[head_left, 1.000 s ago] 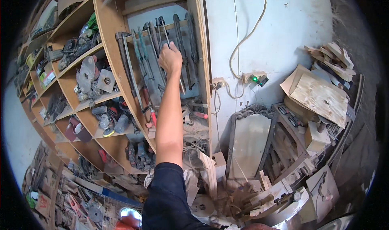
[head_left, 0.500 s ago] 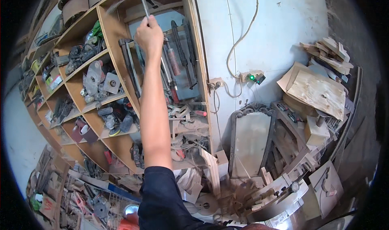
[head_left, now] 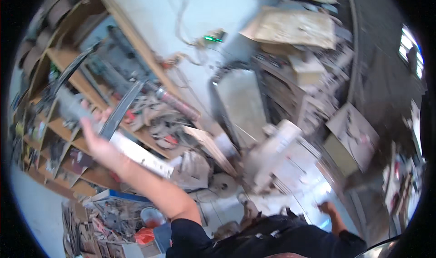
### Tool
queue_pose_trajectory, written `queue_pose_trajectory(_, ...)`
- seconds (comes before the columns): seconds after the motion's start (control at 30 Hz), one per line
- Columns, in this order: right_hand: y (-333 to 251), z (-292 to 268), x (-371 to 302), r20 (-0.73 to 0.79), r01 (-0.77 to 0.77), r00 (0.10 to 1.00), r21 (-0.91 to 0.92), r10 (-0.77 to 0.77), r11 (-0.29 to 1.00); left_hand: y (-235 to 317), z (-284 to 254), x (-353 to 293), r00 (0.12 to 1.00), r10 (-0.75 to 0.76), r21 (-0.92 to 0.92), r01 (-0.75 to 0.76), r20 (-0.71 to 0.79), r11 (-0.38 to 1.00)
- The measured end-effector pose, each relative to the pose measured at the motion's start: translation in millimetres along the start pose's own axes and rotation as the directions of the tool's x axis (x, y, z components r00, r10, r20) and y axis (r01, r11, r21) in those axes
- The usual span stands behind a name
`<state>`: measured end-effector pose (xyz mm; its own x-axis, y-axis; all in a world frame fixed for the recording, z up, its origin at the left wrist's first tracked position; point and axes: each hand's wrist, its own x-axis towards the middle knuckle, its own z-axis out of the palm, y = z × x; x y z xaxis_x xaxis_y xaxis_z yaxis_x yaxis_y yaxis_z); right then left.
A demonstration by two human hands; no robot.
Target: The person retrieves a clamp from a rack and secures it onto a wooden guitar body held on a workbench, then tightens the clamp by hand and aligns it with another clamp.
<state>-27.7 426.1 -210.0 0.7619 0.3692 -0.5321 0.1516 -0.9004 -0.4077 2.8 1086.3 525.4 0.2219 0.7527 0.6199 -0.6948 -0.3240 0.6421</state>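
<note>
My left hand [head_left: 103, 146] is closed around the bar of a long F-clamp [head_left: 121, 110], held out in front of the shelving at the left. The clamp lies aslant, its two dark jaws pointing up and right. Its screw and reddish-brown handle [head_left: 184, 104] stick out toward the right, and the pale bar runs past my wrist. Motion blurs the hand and clamp. Low at the right, my right hand [head_left: 328, 208] hangs away from the shelving beside my body; its fingers are too small and smeared to read.
Wooden shelving [head_left: 75, 62] with tools stands at the left, more clamps hanging in its tall compartment. An ornate framed mirror [head_left: 240, 101] leans on the wall. Wood sheets [head_left: 295, 28] and offcuts are stacked at the right. A red bag [head_left: 146, 236] and a bucket [head_left: 152, 215] are low left.
My left hand has come down and left from the top of the tall compartment with the F-clamp. The view has swung right, and my right hand has come into sight.
</note>
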Motion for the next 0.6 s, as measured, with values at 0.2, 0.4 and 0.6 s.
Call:
queue_pose_trajectory(0.2, -72, -125, -88, -0.098, -0.067, 0.99, 0.273, 0.097, 0.96, 37, 3, -122, 0.915, -0.18, -0.323, 0.303, 0.36, 0.896)
queue_pose_trajectory(0.4, -104, -132, -162, -0.086, -0.136, 0.978, 0.433, 0.191, 0.891, 56, 104, -209, 0.786, -0.218, -0.38, 0.496, 0.579, 0.781)
queue_pose_trajectory(0.6, -205, -155, -249, -0.402, 0.192, 0.901, 0.702, 0.159, 0.686, 44, 171, -317, 0.544, -0.287, -0.353, 0.782, 0.789, 0.513)
